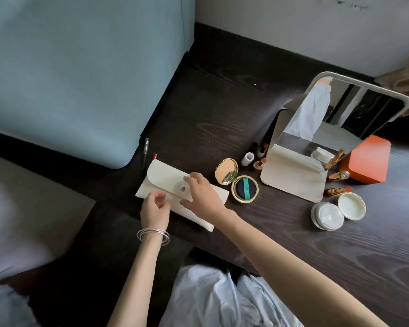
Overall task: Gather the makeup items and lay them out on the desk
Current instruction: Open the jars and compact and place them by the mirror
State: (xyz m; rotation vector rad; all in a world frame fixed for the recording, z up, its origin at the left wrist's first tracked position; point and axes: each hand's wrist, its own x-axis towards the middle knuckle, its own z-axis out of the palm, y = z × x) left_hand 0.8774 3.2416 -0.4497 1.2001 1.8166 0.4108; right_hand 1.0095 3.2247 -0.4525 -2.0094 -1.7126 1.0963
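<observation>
A cream pouch [165, 178] with a snap flap lies on the dark wooden desk [222, 109]. My left hand [154, 210] pinches its near edge. My right hand [202, 193] rests on the flap, fingers spread beside the snap. A red-tipped pencil [155, 156] pokes out behind the pouch. An open gold compact [236, 182] with a dark puff lies just right of the pouch. Small bottles [255, 152] and a lipstick [259, 163] stand behind it. Two more gold lipsticks [338, 182] lie further right, beside an open cream jar [327, 215] and its lid [351, 206].
A standing mirror [321, 138] on a cream base is at the right, with an orange box [366, 161] behind it. A thin pen [146, 147] lies at the desk's left edge against a blue headboard [80, 79]. Bedding is at the far left.
</observation>
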